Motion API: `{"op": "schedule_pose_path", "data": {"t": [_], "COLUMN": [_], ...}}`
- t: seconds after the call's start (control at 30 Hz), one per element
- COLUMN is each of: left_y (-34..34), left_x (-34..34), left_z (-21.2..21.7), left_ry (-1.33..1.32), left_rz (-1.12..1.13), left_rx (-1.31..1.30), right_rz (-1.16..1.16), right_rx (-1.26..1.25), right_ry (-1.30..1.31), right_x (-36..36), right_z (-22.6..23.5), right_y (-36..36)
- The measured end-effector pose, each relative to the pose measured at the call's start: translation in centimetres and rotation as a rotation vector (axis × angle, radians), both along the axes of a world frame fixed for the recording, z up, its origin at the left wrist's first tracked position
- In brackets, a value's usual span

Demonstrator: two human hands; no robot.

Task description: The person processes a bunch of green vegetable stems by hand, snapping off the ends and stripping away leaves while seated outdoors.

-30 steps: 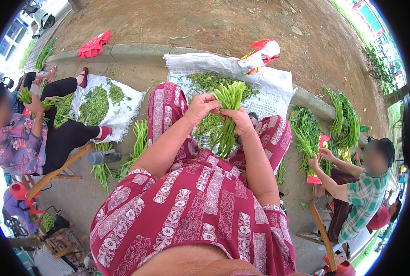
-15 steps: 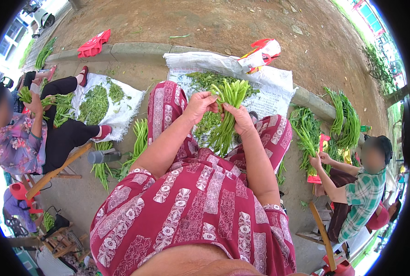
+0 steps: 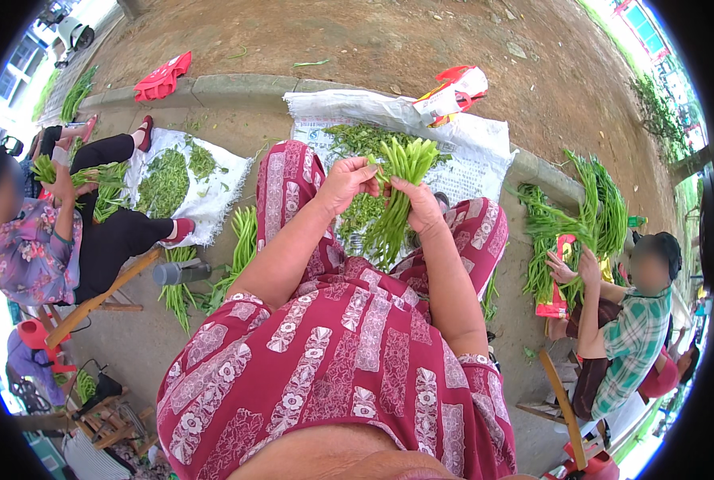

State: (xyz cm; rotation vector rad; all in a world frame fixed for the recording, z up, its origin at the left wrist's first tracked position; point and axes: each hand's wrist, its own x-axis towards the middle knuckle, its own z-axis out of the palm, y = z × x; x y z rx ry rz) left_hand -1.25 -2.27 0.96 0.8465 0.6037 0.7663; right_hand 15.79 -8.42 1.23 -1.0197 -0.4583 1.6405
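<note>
The bundle of green stalks (image 3: 397,196) stands nearly upright above my knees, cut ends fanned at the top, the leafy tails hanging down toward my lap. My right hand (image 3: 421,210) is closed around the middle of the bundle from the right side, thumb pressed across the stems. My left hand (image 3: 345,180) is up at the top left of the bundle, fingers curled and pinching at the upper stalks near the cut ends. Both hands touch the bundle and nearly touch each other.

Below my hands are my legs in red patterned cloth (image 3: 349,344) with pale flower blocks. Past my knees a white sack sheet (image 3: 469,156) lies spread on the ground, with a heap of green trimmings (image 3: 361,140) on it, partly hidden behind the bundle. At the far edge of the sheet sits a red and white bag (image 3: 453,88), against a concrete kerb (image 3: 237,84), with bare brown earth beyond it.

On my left, loose green stalks (image 3: 245,232) lie on the ground beside my leg, and a second white sheet (image 3: 205,196) carries more trimmings. A person in a flowered top (image 3: 29,240) sits beside it on a wooden stool, holding stalks. On my right, a person in a green checked shirt (image 3: 629,344) sits with hands raised into a large pile of long stalks (image 3: 589,216). A red cloth (image 3: 161,76) lies on the kerb at far left.
</note>
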Motion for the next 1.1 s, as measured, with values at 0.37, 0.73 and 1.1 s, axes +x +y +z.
{"op": "schedule_pose_path", "data": {"t": [0.37,0.73,1.1], "left_y": [0.7,0.4,0.1], "left_x": [-0.9,-0.7,-0.4], "left_z": [1.0,0.3,0.4], "left_ry": [-0.035,0.100,0.087], "left_rz": [0.089,-0.024,0.038], "left_rx": [0.052,0.187,0.109], "right_rz": [-0.270,-0.005,0.058], "right_rx": [-0.037,0.127,0.116], "right_ry": [-0.133,-0.304,-0.029], "right_x": [1.7,-0.3,-0.7], "right_z": [-1.3,-0.1,0.0], "right_y": [0.6,-0.3,-0.5]}}
